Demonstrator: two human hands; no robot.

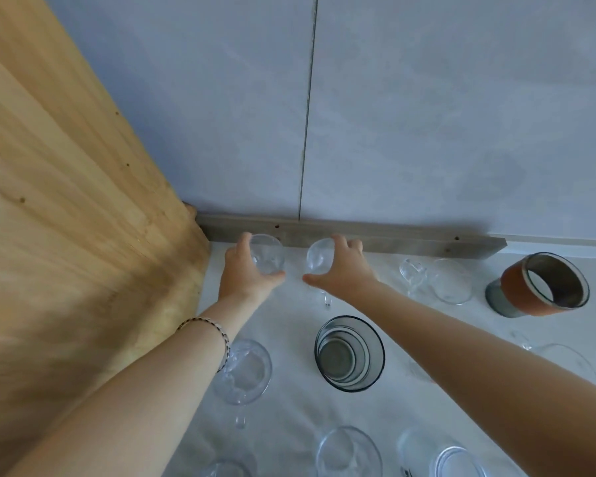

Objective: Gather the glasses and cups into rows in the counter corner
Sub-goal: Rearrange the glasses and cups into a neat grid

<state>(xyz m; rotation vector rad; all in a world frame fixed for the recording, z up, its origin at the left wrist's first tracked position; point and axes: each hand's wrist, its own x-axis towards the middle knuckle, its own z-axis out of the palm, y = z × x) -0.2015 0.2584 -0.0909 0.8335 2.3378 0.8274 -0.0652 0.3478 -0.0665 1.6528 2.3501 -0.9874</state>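
My left hand (246, 273) is wrapped around a clear glass (268, 253) close to the counter corner, just in front of the grey back strip (393, 243). Beside it, my right hand (344, 271) grips a second clear glass (319, 257) with a handle hanging below. Both glasses stand side by side, a small gap between them. On the white counter (289, 407) nearer me stand a smoky grey tumbler (350, 354) and a clear handled cup (246, 371) partly hidden under my left forearm.
A wooden panel (66, 201) walls off the left side and a pale wall (427, 115) closes the back. At right are a clear mug (441, 280) and a terracotta-banded cup (544, 285). More clear glasses (348, 452) crowd the front edge.
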